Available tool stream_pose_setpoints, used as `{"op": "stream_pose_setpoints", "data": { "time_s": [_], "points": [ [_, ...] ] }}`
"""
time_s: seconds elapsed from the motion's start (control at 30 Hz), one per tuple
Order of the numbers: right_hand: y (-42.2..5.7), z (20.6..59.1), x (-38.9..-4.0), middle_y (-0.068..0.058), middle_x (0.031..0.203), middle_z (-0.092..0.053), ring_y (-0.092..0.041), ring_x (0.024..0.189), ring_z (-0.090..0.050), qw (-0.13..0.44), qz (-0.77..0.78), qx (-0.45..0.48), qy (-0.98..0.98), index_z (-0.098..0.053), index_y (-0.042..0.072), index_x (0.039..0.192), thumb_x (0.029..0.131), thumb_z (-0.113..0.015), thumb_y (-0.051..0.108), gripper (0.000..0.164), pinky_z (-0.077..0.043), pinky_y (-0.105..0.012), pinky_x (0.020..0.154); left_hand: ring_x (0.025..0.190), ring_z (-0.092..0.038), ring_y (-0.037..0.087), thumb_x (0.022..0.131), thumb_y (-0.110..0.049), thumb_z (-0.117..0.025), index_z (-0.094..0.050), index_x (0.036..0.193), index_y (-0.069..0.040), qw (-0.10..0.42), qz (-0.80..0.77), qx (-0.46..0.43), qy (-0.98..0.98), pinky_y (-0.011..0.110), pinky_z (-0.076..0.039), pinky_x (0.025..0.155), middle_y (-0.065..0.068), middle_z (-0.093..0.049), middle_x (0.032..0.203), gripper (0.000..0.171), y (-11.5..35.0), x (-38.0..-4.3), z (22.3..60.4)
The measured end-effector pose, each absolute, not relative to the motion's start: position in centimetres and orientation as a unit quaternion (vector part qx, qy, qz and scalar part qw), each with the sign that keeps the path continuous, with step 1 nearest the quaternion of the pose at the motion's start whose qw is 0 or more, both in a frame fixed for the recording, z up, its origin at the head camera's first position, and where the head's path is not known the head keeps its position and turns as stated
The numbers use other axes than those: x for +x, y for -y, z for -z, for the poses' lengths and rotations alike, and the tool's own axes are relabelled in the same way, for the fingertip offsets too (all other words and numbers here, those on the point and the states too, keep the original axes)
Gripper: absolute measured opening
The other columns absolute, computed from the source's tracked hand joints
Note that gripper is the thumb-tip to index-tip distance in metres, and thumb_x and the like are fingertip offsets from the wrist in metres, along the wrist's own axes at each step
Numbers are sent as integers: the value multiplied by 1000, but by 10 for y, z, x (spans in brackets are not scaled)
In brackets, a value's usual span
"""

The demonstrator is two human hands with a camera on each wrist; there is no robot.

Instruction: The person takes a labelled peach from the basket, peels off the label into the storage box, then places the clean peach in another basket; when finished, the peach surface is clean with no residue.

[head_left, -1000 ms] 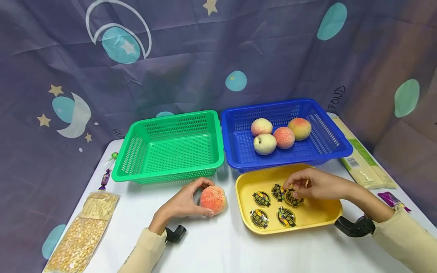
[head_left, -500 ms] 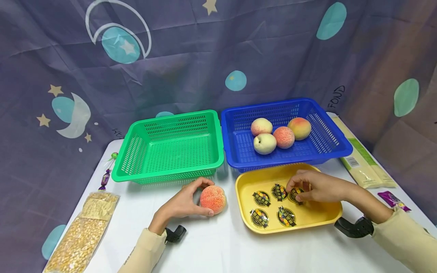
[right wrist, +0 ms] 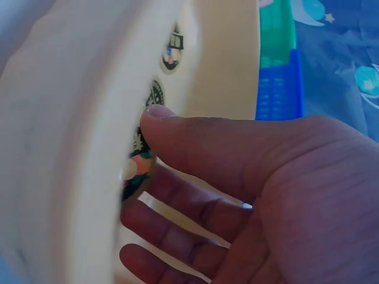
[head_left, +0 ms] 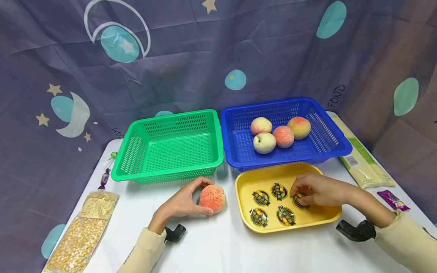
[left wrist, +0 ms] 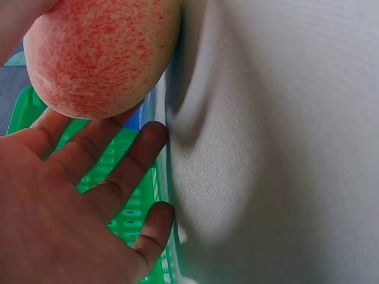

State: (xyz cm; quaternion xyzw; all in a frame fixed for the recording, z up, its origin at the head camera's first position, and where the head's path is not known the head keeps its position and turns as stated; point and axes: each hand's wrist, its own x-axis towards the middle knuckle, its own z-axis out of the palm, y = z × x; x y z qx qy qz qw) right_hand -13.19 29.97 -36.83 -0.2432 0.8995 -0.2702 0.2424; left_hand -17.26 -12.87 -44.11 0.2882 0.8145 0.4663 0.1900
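My left hand [head_left: 181, 201] holds a pink-red peach [head_left: 213, 198] on the white table, thumb at its near side and index finger at its far side. In the left wrist view, the speckled peach [left wrist: 103, 59] fills the top and the other fingers spread below it. Inside a yellow tray [head_left: 317, 215], my right hand [head_left: 322, 189] pinches a round black-and-gold sticker [head_left: 299, 200]. The right wrist view has the thumb on the face of this sticker [right wrist: 140, 168], with fingers behind its edge. Several similar stickers [head_left: 261, 198] lie on the tray's floor to the left.
A green basket [head_left: 167, 176] stands behind the left hand. Beside it, a blue basket [head_left: 293, 161] bears several peaches [head_left: 264, 143]. At the left lie a bag of corn kernels [head_left: 82, 231] and wrapped candies [head_left: 104, 179]; a green-and-cream packet [head_left: 363, 163] and purple wrapper [head_left: 393, 200] lie right.
My right hand has shifted slightly rightward in the yellow tray, and the sticker at its fingers has moved along, away from the neighbouring sticker. My left hand and the peach have stayed in place.
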Motion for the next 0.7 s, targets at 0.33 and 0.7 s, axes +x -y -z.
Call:
{"op": "stream_pose_setpoints", "data": {
  "time_s": [0.33,0.7],
  "points": [
    [-301,369,-128,6,107,-67,-8,91,-56,236,243,-238,-910,-73,11,118,91,-76,19,29,-54,-28,82,119,-58,14,70,-33,-94,-54,133,-26,192,-466,283,-816,52,-41,111,-7,-65,124,75,128,-172,440],
    [-304,363,-125,1,110,-72,-7,89,-59,192,240,-258,-916,-73,11,119,91,-76,20,30,-55,-27,79,120,-59,17,70,-32,-94,-55,134,-24,191,-470,285,-813,54,-41,111,-5,-65,125,75,127,-172,441]
  ]
}}
